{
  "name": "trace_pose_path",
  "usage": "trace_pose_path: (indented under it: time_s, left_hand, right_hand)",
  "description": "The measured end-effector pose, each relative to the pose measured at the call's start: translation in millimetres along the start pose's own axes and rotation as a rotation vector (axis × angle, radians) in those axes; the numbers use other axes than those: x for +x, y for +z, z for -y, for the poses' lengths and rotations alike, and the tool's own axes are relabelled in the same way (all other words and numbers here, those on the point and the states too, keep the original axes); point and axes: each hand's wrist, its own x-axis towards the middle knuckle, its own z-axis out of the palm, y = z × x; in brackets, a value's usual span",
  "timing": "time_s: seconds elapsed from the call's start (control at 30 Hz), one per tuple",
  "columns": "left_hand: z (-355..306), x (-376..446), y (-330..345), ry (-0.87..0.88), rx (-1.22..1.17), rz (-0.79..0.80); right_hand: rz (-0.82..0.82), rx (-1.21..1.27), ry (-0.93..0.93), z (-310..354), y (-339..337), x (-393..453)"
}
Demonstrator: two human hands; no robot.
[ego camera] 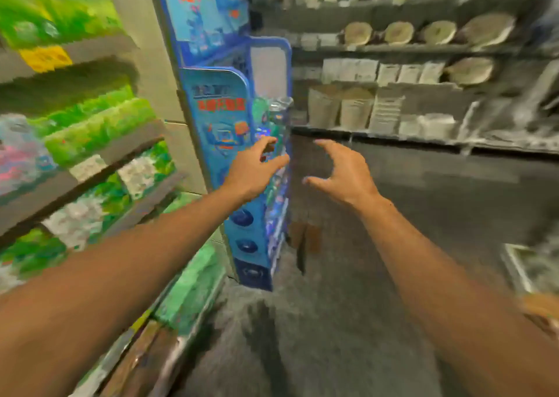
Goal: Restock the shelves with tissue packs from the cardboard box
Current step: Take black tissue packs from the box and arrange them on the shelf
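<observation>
The picture is blurred by motion. Both my arms reach forward into the aisle. My left hand [257, 166] hangs in the air in front of a blue display stand [217, 118], fingers spread and holding nothing. My right hand [341, 172] is beside it over the grey floor, fingers loosely spread, also empty. Green and white tissue packs [90, 130] fill the slanted shelves [130, 151] on my left. A brown cardboard shape [305, 239] lies on the floor beyond the stand; I cannot tell whether it is the box.
Shelves [393, 138] across the aisle at the right hold beige bags and round wooden items. A green pack [193, 278] lies low on the left shelf edge. A light-framed object [526, 269] sits at the right edge. Grey floor [332, 336] stretches ahead.
</observation>
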Motion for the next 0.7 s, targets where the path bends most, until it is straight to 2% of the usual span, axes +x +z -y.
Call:
trace_pose_path:
  time_s: [0.2, 0.33, 0.43, 0.53, 0.7]
  left_hand:
    - [-127, -63, 271, 0.106, -0.005, 0.550]
    - [-216, -132, 438, 0.145, -0.010, 0.857]
    - [-268, -182, 537, 0.164, -0.010, 1.034]
    - [-296, -218, 613, 0.156, -0.007, 1.185]
    - [-304, -222, 731, 0.043, 0.062, 1.270]
  right_hand:
    - [-0.054, -0.062, 0.557, -187, -117, -225]
    - [-0.100, -0.094, 0.880, -272, -196, -387]
    - [-0.192, -0.118, 1.117, -321, -237, -488]
    - [-0.262, -0.102, 1.289, -367, -249, -548]
    - [-0.322, -0.016, 1.527, -453, -229, -590]
